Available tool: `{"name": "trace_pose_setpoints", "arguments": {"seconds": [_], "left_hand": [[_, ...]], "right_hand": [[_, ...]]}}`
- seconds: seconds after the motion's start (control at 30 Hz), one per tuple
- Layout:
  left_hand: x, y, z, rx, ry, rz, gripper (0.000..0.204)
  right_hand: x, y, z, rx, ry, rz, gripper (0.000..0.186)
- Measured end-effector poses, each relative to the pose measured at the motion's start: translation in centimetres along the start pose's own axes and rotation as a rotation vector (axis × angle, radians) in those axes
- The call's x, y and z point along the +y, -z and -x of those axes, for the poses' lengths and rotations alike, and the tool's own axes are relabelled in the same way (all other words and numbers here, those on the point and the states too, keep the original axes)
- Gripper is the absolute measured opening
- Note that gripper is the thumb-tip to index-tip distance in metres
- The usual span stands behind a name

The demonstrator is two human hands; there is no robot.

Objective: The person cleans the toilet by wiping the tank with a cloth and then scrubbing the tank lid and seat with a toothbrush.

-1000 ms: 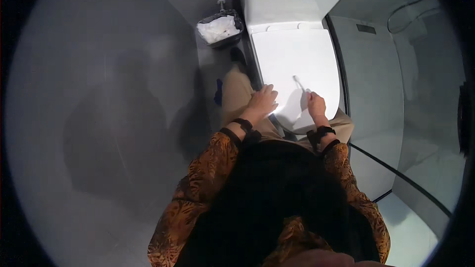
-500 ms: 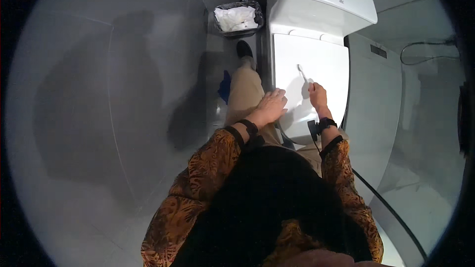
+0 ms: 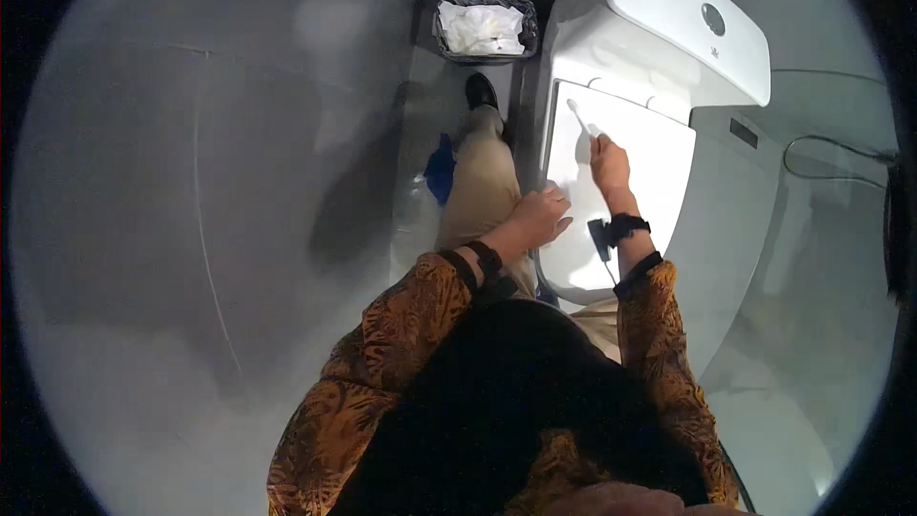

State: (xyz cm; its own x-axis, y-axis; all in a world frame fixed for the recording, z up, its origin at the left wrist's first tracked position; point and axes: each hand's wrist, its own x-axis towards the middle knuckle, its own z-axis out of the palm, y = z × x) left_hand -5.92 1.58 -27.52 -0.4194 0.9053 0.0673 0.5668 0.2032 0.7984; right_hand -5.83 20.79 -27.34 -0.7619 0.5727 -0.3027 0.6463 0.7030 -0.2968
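A white toilet with its lid (image 3: 635,158) down lies before me. Closed around the handle of a small white toothbrush (image 3: 582,120), my right hand (image 3: 609,164) is over the middle of the lid. The brush head points away from me, near the far left corner by the hinges. At the lid's left edge rests my left hand (image 3: 541,216), fingers loosely apart and nothing visible in it. Both wrists wear dark bands, and a small black device hangs at the right one.
A black-lined waste bin (image 3: 485,29) full of white paper stands left of the tank (image 3: 683,5). A blue cloth-like thing (image 3: 440,170) lies on the floor left of my leg. To the right are a glass panel and a looped hose (image 3: 831,158).
The view has shifted, so the toilet appears tilted and farther right. My right hand has moved the toothbrush up the lid, toward the hinges. The left hand stays by the lid's left edge.
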Motion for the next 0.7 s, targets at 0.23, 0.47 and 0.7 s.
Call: {"name": "trace_pose_setpoints", "arguments": {"seconds": [0.23,0.47,0.7], "left_hand": [[-1.0,-0.7,-1.0,-0.052,0.158,0.036,0.027],[-1.3,0.4,-1.0,-0.089,0.238,0.036,0.028],[-0.9,1.1,-1.6,-0.175,0.251,0.133,0.028]], "right_hand": [[-5.8,3.6,-4.1,0.211,0.187,-0.166,0.023],[-12.6,7.4,-9.8,0.398,0.126,-0.223,0.021],[-10.1,0.2,-10.9,0.181,-0.063,-0.390,0.032]]}}
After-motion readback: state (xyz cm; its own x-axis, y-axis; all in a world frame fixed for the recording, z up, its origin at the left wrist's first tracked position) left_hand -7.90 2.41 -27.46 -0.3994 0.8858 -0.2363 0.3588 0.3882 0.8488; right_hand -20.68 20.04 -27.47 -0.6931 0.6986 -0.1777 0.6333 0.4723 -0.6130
